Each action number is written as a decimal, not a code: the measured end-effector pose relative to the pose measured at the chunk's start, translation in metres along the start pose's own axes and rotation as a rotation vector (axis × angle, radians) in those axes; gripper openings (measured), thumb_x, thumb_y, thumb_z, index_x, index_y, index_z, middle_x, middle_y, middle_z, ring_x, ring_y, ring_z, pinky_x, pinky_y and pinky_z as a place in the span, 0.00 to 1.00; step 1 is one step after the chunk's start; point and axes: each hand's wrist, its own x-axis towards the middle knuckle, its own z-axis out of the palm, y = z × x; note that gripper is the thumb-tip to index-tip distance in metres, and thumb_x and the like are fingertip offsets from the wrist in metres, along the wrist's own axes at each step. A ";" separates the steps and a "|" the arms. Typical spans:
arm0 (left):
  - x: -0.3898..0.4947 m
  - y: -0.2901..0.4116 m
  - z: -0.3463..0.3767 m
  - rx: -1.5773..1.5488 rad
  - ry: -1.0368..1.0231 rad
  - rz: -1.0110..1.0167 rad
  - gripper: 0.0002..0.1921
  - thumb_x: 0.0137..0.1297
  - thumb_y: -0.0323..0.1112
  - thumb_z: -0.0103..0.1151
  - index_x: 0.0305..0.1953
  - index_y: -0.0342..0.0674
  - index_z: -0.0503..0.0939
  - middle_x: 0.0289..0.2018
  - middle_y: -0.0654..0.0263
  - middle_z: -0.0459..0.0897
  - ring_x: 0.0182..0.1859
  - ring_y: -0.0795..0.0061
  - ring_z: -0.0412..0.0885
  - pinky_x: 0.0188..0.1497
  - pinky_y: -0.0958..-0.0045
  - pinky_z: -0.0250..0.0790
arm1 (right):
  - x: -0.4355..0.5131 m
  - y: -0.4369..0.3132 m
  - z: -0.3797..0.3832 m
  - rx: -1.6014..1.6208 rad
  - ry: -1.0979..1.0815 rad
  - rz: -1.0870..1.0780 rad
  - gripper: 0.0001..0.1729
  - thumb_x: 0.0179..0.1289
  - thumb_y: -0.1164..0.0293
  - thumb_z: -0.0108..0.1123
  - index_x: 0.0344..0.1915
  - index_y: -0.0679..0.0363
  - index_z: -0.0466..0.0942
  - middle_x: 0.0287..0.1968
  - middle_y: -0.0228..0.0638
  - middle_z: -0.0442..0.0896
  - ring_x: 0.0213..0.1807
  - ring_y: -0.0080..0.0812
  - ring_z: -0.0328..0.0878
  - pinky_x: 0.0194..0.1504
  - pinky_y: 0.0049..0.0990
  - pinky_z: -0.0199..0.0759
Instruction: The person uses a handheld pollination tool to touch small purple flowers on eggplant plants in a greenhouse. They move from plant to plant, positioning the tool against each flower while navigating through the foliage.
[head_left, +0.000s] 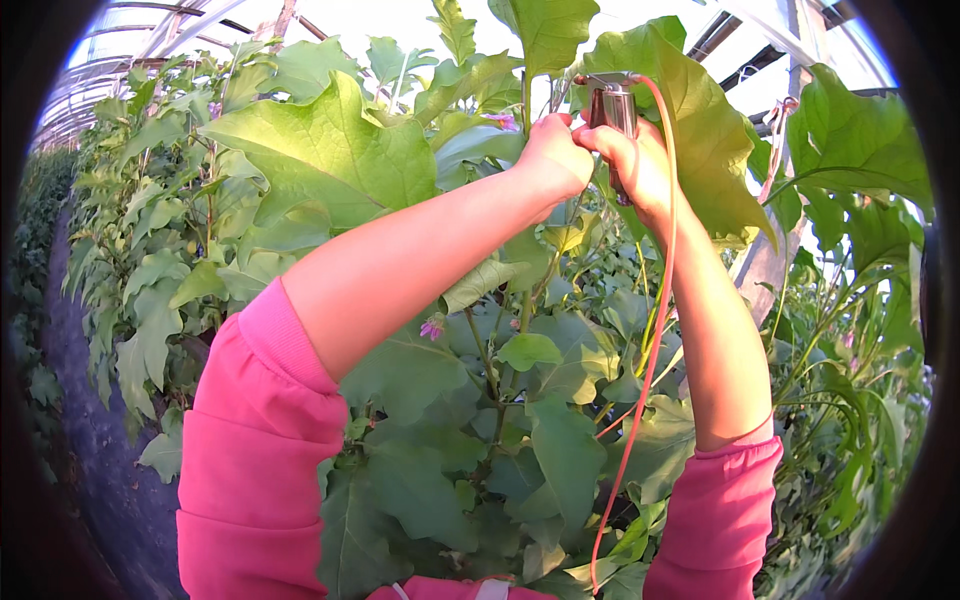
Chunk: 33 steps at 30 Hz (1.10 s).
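My right hand is raised among tall leafy plants and grips a metal hand tool with shiny handles. A thin pinkish-red tube or cord runs from the tool's top and hangs down in front of my right forearm towards my body. Close beside it, my left hand is curled against a plant stem just below a big upright leaf; its fingertips are hidden, so whether it holds the stem is unclear. A broad sunlit leaf spreads left of my left hand. Pink-purple flowers show lower down.
Dense eggplant-like foliage stands before me and on both sides. At the far left a dark path runs between plant rows. A post rises at the right, with a tied cord near it. Greenhouse roof bars arch overhead.
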 end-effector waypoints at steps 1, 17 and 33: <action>0.005 -0.004 0.000 0.021 0.025 0.005 0.31 0.64 0.32 0.54 0.68 0.31 0.63 0.68 0.44 0.64 0.68 0.51 0.69 0.69 0.62 0.63 | 0.003 -0.002 0.002 0.002 -0.018 0.065 0.23 0.58 0.60 0.65 0.48 0.64 0.81 0.39 0.31 0.83 0.40 0.24 0.75 0.43 0.25 0.66; -0.065 0.034 -0.028 -0.087 -0.075 -0.042 0.33 0.69 0.21 0.47 0.74 0.31 0.52 0.68 0.55 0.67 0.59 0.70 0.76 0.60 0.67 0.73 | -0.048 -0.021 0.002 0.317 -0.040 -0.136 0.31 0.62 0.57 0.59 0.58 0.68 0.74 0.47 0.37 0.87 0.53 0.32 0.81 0.53 0.28 0.64; -0.285 -0.079 -0.085 0.223 -0.300 0.289 0.13 0.60 0.19 0.57 0.44 0.40 0.83 0.45 0.61 0.85 0.48 0.62 0.84 0.49 0.65 0.76 | -0.344 -0.047 0.073 1.097 -0.100 0.481 0.43 0.52 0.54 0.68 0.59 0.73 0.69 0.53 0.59 0.80 0.63 0.62 0.75 0.66 0.55 0.65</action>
